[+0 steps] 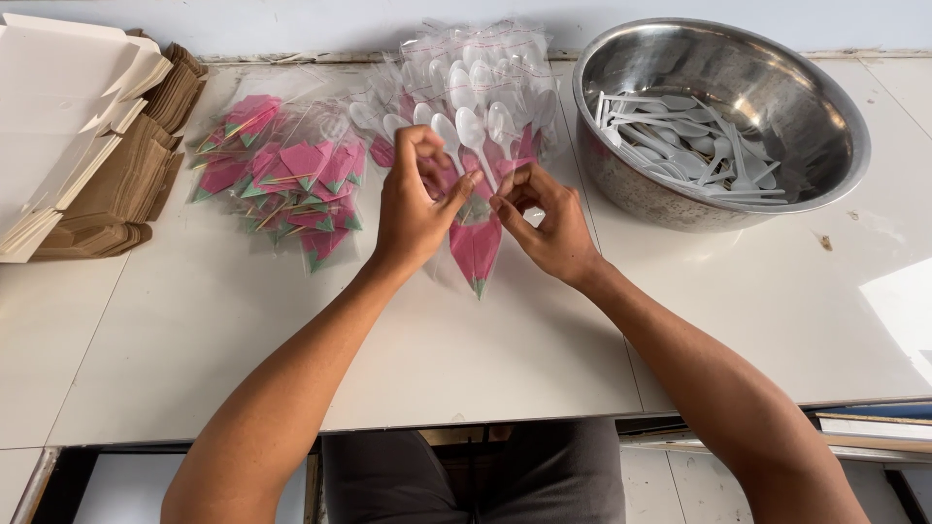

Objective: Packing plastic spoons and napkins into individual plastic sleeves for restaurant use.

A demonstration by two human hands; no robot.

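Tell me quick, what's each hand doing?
Left hand: closed, pinching the clear plastic packet with pink napkin and white spoon.
Right hand: closed, pinching the same packet.

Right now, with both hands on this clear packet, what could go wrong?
The left hand and right hand pinch the packet only near its top; the white spoon might slip out. The finished packets lie heaped just behind, so an elbow move could scatter them.

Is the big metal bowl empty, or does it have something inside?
Not empty. The metal bowl stands upright, and loose white plastic spoons cover its bottom, well below the rim.
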